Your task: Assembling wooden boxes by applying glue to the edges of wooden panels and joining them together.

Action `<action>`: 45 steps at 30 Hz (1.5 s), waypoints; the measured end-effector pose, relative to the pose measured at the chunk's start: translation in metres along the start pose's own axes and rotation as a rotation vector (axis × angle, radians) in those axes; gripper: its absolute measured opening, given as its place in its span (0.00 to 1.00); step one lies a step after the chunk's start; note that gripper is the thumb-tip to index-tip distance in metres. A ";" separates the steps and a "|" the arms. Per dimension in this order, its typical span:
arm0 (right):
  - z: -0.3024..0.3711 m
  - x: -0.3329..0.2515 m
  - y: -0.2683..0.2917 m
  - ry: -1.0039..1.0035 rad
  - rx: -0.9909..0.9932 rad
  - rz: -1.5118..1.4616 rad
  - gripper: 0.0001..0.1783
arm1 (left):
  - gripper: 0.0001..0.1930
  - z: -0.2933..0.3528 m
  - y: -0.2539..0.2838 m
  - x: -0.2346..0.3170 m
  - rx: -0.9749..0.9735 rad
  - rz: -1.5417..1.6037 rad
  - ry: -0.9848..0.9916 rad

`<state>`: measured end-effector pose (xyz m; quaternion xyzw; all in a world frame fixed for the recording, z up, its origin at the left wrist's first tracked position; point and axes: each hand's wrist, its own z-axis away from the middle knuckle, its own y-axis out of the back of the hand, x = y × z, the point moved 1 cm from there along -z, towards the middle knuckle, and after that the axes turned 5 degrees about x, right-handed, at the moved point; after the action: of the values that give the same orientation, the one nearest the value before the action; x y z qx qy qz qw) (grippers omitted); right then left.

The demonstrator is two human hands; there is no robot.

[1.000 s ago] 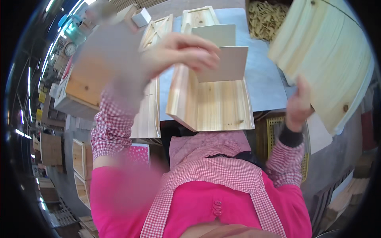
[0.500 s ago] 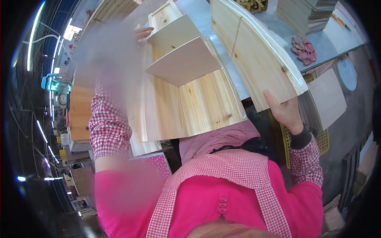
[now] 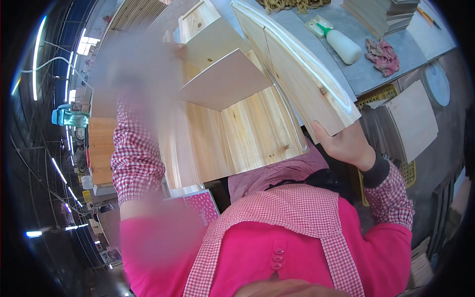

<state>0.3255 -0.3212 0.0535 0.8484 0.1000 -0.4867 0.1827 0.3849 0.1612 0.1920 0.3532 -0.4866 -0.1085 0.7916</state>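
A pale wooden box [image 3: 255, 131] with thin dividers [image 3: 225, 81] is tilted in front of my lap. A white line, apparently glue, runs along its right edge. My left hand [image 3: 177, 48] is at the box's far left side, its fingers around the wall, largely hidden by a blurred smear on the view. In my right hand [image 3: 349, 144] is a wooden panel [image 3: 302, 74], gripped at its near corner with the thumb on the face. A thick white bead follows the panel's outer edge. The panel leans close beside the box's right edge.
On the grey table [image 3: 363, 74] are a white bottle with a green nozzle [image 3: 344, 47], a pink rag [image 3: 382, 57] and a stack of boards [image 3: 378, 17]. Thin sheets [image 3: 413, 123] sit over a yellow basket [image 3: 408, 175] at right. Far left is a blue-lidded jug [image 3: 71, 116].
My right hand has brought the panel leftward, nearer the box's open edge. The bottle on the table has come into view from behind it. The box has shifted only slightly.
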 end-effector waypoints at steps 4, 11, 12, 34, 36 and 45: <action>0.000 -0.012 0.000 -0.022 -0.068 0.013 0.23 | 0.17 -0.001 -0.008 0.001 0.030 0.028 -0.022; -0.003 -0.024 -0.010 -0.052 -0.132 -0.081 0.30 | 0.16 0.004 -0.003 0.002 0.016 0.018 -0.041; -0.003 -0.028 -0.014 -0.052 -0.134 -0.068 0.31 | 0.15 0.007 -0.009 0.003 0.049 0.019 -0.059; -0.019 -0.044 -0.030 -0.119 -0.348 0.174 0.27 | 0.16 0.001 -0.018 -0.002 0.061 -0.110 -0.039; -0.036 -0.048 -0.013 -0.034 -0.591 0.126 0.25 | 0.17 -0.004 -0.021 -0.017 0.115 -0.002 -0.091; -0.183 -0.014 -0.051 -0.343 -0.162 -0.074 0.28 | 0.20 -0.011 -0.033 -0.032 0.037 0.489 -0.058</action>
<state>0.4450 -0.2005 0.1384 0.7312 0.1376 -0.6210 0.2465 0.3836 0.1588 0.1443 0.2360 -0.5819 0.0851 0.7736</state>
